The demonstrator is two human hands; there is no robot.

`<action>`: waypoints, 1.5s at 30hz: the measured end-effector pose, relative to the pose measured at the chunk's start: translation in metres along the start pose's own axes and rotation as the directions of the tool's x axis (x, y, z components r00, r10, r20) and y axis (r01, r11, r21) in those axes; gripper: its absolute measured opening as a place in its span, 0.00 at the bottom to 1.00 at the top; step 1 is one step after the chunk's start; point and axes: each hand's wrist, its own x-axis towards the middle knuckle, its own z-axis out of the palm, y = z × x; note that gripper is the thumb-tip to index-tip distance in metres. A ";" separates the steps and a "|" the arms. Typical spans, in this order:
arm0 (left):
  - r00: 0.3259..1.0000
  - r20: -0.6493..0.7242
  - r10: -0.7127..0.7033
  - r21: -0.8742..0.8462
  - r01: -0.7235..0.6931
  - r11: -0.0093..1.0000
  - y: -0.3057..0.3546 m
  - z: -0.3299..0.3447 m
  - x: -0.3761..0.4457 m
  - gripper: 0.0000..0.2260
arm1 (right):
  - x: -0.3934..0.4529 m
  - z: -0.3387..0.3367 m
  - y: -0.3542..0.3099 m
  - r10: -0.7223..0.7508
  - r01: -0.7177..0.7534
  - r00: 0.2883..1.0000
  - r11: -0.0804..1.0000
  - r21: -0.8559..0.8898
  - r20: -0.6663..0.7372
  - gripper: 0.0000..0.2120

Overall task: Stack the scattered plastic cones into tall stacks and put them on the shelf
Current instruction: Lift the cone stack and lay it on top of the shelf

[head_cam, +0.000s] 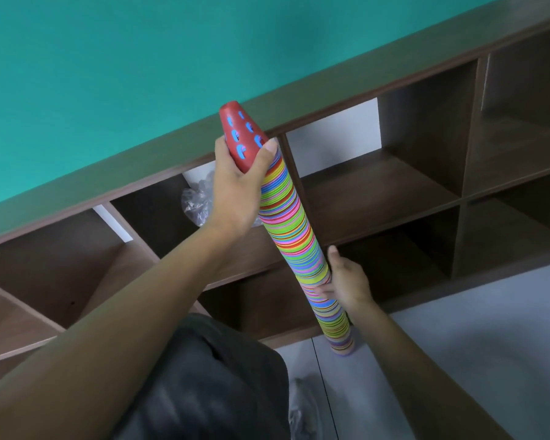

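Note:
A very tall stack of multicoloured plastic cones stands tilted in front of the dark brown shelf, its base near the floor. A red cone with blue holes tops the stack. My left hand grips the stack just under this red cone, thumb and fingers wrapped round it. My right hand holds the lower part of the stack from the right side, fingers curled round it.
The shelf has several open cubbies; one behind my left hand holds a crumpled clear plastic bag. A teal wall rises above the shelf. Grey floor lies at the lower right. My dark-clothed knee is below.

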 end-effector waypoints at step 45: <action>0.921 -0.138 -0.364 -0.131 0.347 0.929 -0.091 -0.189 -0.018 0.14 | 0.120 0.014 0.257 0.631 -0.642 0.748 0.612 0.461 0.204 0.47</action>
